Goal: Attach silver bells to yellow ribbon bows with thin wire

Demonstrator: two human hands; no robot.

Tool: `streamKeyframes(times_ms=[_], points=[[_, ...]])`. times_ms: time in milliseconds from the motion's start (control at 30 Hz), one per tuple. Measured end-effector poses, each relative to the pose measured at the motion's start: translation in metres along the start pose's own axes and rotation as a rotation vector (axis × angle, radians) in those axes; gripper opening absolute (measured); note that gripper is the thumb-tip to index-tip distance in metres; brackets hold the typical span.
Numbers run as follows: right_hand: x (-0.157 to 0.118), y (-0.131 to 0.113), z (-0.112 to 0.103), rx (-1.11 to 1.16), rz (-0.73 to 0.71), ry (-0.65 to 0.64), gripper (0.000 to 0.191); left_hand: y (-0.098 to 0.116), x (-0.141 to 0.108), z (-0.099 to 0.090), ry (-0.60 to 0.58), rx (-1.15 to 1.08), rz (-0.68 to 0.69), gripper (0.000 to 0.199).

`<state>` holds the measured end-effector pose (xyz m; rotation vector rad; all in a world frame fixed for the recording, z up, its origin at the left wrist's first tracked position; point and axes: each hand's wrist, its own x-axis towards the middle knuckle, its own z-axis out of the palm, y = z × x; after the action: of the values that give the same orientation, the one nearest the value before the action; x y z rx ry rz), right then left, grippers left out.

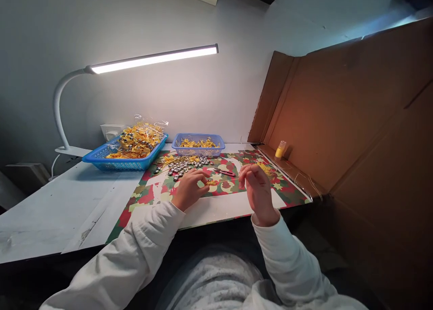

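Observation:
My left hand [191, 189] is closed in a pinch on a small yellow piece [211, 182], just above the patterned mat [223, 187]. A thin thread seems to run from that piece toward my right hand [256, 190]. The right hand is raised over the mat's right part, its fingertips pressed together; what they hold is too small to make out. Between and beyond the hands lies a small red-handled tool [224, 172]. A pile of shiny silver round pieces [184, 165] is spread behind my left hand. Yellow threads [266, 168] lie beyond the right hand.
A blue basket [117, 165] heaped with yellow and silver pieces stands at the back left, a smaller basket [199, 151] behind the pile. A lit lamp [155, 58] hangs above. Cardboard [355, 116] walls the right side, with a small yellow bottle [280, 150] beside it.

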<state>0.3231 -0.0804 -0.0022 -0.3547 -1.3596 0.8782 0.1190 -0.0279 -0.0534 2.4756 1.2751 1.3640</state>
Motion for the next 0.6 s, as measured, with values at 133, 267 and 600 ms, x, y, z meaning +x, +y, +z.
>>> streamKeyframes(times_ms=[133,267,600], points=[[0.02,-0.003,0.009,0.031,0.042,-0.006,0.023,0.006,0.001,0.001,-0.17,-0.012,0.22,0.013],[0.026,-0.005,0.023,0.136,0.122,-0.011,0.026,0.007,-0.002,0.003,-0.236,0.038,0.183,0.011],[-0.011,-0.012,0.041,0.34,0.267,-0.031,0.027,0.003,0.003,0.0,-0.053,-0.371,-0.403,0.026]])
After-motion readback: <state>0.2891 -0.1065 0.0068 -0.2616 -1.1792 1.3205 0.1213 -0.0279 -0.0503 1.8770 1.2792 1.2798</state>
